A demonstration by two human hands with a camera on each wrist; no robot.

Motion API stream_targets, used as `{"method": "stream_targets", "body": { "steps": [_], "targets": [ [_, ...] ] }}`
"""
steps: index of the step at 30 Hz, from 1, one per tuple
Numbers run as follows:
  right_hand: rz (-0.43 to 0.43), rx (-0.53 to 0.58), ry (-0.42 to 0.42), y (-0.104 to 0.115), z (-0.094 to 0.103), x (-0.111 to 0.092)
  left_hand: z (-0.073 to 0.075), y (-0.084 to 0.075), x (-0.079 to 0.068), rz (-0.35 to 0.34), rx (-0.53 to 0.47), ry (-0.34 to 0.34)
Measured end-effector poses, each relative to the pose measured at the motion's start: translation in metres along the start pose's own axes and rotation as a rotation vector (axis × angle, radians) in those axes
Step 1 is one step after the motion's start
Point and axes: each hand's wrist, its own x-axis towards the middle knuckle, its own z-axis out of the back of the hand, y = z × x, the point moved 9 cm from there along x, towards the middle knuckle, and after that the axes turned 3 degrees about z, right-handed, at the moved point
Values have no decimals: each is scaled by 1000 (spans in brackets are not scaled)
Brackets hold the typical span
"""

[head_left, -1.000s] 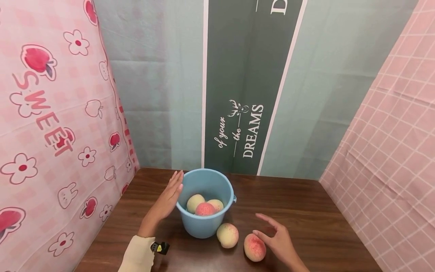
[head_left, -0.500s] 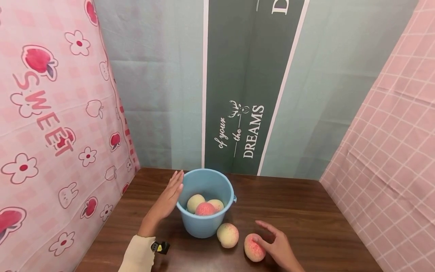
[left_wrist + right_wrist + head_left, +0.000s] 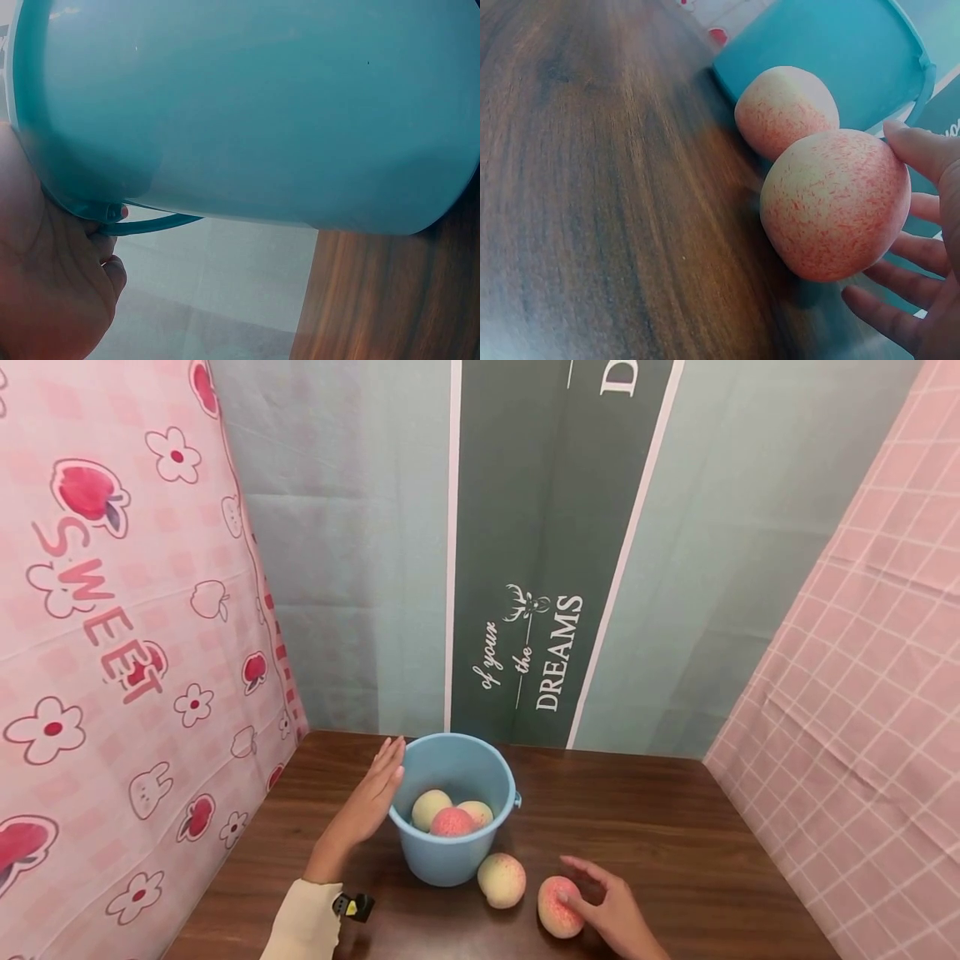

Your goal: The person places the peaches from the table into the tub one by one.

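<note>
A light-blue bucket [image 3: 442, 860] stands upright on the table with several peaches [image 3: 453, 822] inside. My left hand [image 3: 369, 797] rests against the bucket's left rim, its fingers straight; the left wrist view shows the palm beside the bucket wall [image 3: 247, 112] near the handle [image 3: 157, 223]. My right hand [image 3: 611, 902] is around a pink-flushed peach [image 3: 557, 910] on the table. In the right wrist view the thumb touches that peach [image 3: 836, 206], while the other fingers are spread along its far side. A paler peach [image 3: 502, 881] lies between it and the bucket.
The brown wooden table [image 3: 660, 827] is bounded by a green and grey curtain [image 3: 337, 568] behind, a pink printed cloth [image 3: 150, 635] on the left and a pink checked cloth [image 3: 862, 677] on the right. A small black device [image 3: 354, 907] sits at my left wrist.
My right hand has lowered around the right-hand peach, its thumb coming over the near side and its fingers moving down. Left hand, bucket and peaches have stayed in place.
</note>
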Motion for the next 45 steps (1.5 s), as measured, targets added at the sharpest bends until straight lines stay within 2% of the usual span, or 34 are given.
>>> {"method": "stream_targets", "body": {
  "steps": [9,18,30,40,45],
  "targets": [
    [-33,-85,99,-7,-9,-3,-1,3,-2,8,8,3],
    [-6,-27,153,-3,-12,-4,-1,2,-2,-3,7,0],
    [14,-40,176,-5,-14,-5,-1,3,-2,5,10,4],
    [-64,-53,223,-8,-17,-5,-2,4,-1,11,5,6],
    [-36,-52,209,-6,-17,-4,-1,3,-1,9,2,2]
  ]
}}
